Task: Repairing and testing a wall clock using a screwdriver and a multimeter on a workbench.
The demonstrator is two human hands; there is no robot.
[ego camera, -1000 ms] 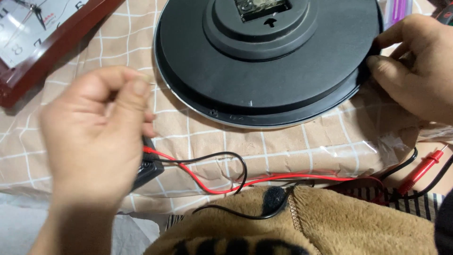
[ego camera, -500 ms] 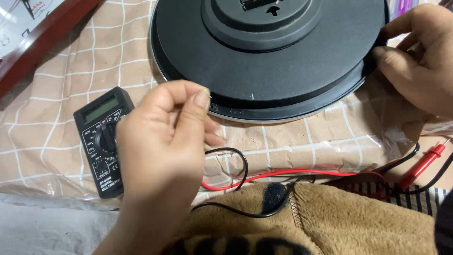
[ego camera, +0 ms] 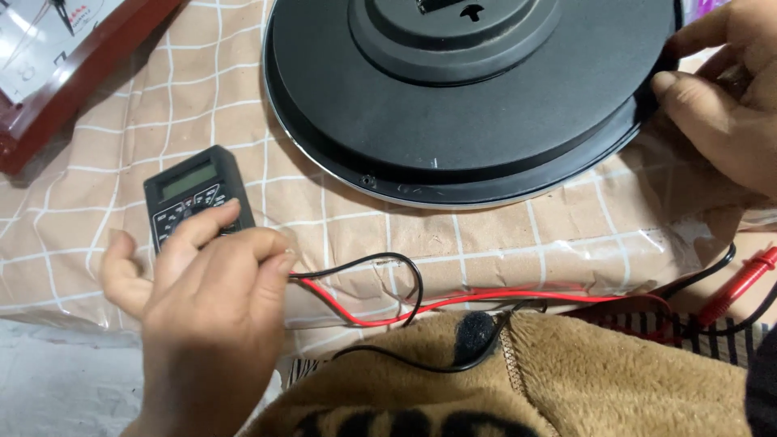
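We rest our left hand [ego camera: 202, 299], fingers loosely curled and holding nothing, on the one black multimeter [ego camera: 197, 200] at near left, while our right hand [ego camera: 720, 105] pinches the far right rim of the round black clock [ego camera: 469, 105] lying face down. Testing looks barely begun: the red lead [ego camera: 486, 301] and black lead [ego camera: 396, 271], one each, trail loose, one red probe [ego camera: 740, 279] lies untouched at right, and a second, red-framed clock [ego camera: 57, 73] waits far left.

A bench [ego camera: 97, 380] is covered by a tan checked cloth [ego camera: 340, 235]. On it lie a black multimeter [ego camera: 194, 194], a round black clock [ego camera: 469, 105] face down, a red-framed clock [ego camera: 57, 73], red and black leads [ego camera: 380, 299] and a red probe [ego camera: 740, 279].
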